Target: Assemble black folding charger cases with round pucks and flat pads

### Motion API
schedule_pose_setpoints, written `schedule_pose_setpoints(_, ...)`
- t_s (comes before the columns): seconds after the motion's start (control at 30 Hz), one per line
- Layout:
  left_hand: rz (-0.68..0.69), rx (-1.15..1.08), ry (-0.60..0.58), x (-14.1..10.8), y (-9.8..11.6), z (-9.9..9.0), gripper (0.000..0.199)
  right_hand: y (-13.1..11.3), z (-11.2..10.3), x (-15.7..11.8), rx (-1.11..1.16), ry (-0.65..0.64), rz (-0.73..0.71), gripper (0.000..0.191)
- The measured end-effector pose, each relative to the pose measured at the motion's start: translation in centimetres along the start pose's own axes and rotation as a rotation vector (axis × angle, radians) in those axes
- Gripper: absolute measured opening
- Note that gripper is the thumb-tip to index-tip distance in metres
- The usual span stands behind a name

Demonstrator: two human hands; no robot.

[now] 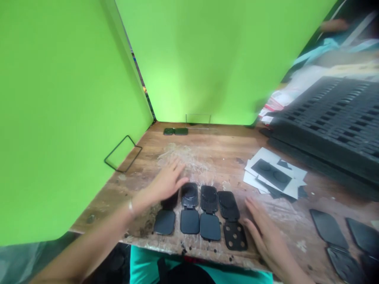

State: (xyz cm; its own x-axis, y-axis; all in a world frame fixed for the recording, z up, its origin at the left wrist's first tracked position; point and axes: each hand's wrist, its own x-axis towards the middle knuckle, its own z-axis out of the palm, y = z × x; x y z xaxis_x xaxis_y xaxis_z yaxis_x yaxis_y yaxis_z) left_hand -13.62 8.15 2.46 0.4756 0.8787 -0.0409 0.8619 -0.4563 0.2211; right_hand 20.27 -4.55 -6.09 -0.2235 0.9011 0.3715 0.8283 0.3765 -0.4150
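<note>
Several open black hinged compacts lie in a row along the table's front edge. My left hand (167, 181) is stretched over the upper half of the leftmost compact (164, 221), partly hiding it; I cannot tell whether it touches. Beside it are two more compacts, a left one (190, 221) and a right one (210, 226), with smooth dark lower panels. The rightmost compact (235, 235) differs, its lower panel showing round pale spots. Just right of that one rests my right hand (263, 227), slightly blurred, thumb and fingers apart with nothing in them.
Green panels (204, 59) enclose the back and left, with a wire stand (122, 154) at the left. Another dark compact (175, 131) lies at the back. White and black sheets (274, 175), a large slotted black crate (331, 114) and more open compacts (330, 230) occupy the right.
</note>
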Motion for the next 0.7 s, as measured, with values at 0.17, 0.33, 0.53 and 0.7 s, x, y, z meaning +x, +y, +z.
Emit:
schedule_pose_setpoints(0.17, -0.139, 0.125, 0.108, 10.1, -6.1, -1.2, 0.049, 0.9, 1.6, -2.2, -0.147, 0.065, -0.037, 0.051)
schedule_pose_setpoints(0.33, -0.252, 0.198, 0.190, 16.2, -9.0, -1.8, 0.041, 1.9, 2.3, -2.0, -0.264, 0.089, -0.170, 0.051)
schedule_pose_setpoints(0.53, -0.276, 0.210, 0.173, 17.6, -10.7, -1.4, 0.037, 3.1, 2.5, -2.2, -0.294, 0.062, -0.218, 0.042)
schedule_pose_setpoints(0.7, -0.290, 0.208, 0.096, 15.7, -12.5, -1.4, 0.033, 2.5, 2.1, -1.7, -0.274, 0.091, -0.211, 0.040)
